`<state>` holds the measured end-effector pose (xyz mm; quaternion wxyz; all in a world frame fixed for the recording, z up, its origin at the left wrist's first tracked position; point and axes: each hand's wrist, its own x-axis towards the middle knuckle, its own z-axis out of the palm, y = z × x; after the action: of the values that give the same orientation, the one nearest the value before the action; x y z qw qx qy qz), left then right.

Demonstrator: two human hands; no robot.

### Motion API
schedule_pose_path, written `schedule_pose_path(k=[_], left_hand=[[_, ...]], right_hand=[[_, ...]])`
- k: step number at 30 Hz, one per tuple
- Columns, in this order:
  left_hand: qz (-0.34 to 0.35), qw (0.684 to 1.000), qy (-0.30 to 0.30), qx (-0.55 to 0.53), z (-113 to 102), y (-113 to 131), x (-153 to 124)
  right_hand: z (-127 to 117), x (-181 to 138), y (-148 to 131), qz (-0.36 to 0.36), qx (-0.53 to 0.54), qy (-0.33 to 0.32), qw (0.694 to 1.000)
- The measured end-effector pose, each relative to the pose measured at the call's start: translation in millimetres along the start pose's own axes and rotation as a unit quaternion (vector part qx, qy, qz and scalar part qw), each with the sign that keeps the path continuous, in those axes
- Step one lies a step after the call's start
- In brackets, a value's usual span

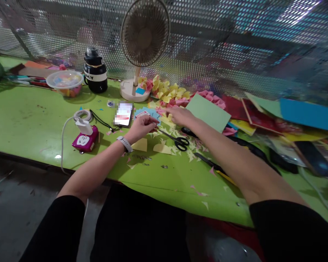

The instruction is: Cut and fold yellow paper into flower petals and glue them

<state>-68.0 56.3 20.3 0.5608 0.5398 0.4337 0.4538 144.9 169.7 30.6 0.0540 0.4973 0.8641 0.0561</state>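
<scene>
My left hand (142,125) is curled, fingers pinched together over small paper pieces near a light blue paper (147,112); what it holds is too small to name. A white watch (125,143) is on that wrist. My right hand (180,114) reaches forward, fingers bent down onto pink and yellow paper pieces (166,118). Black scissors (177,141) lie on the green table (30,116) just below both hands. Yellow cut shapes (161,148) lie beside the scissors.
A desk fan (143,40) stands behind, with folded yellow and pink papers (169,92) beside it. A phone (123,114), tape roll (83,114), pink power strip (85,140), black bottle (95,72) and plastic bowl (65,82) sit left. Coloured sheets (289,112) pile right.
</scene>
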Motion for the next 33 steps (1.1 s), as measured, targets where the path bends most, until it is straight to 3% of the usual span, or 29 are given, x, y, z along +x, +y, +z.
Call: schedule_pose_path(k=[4,13,27,33], left_hand=[[0.001,1.000,-0.008,0.000,0.3,-4.4,2.5],[0.013,1.000,-0.009,0.003,-1.2,-12.0,5.6],[0.004,1.000,-0.014,0.023,-0.4,-3.2,1.0],[0.007,0.999,-0.017,0.029,-0.9,-4.0,1.0]], right_hand=[[2.1,-4.5,-7.3,-0.005,-0.022,-0.014,1.000],[1.1,6.8,-19.6,0.061,-0.062,-0.077,0.993],[2.7,4.0,-0.1,0.111,-0.035,-0.033,0.993],[10.5,1.3,8.3,0.137,0.028,0.002,0.990]])
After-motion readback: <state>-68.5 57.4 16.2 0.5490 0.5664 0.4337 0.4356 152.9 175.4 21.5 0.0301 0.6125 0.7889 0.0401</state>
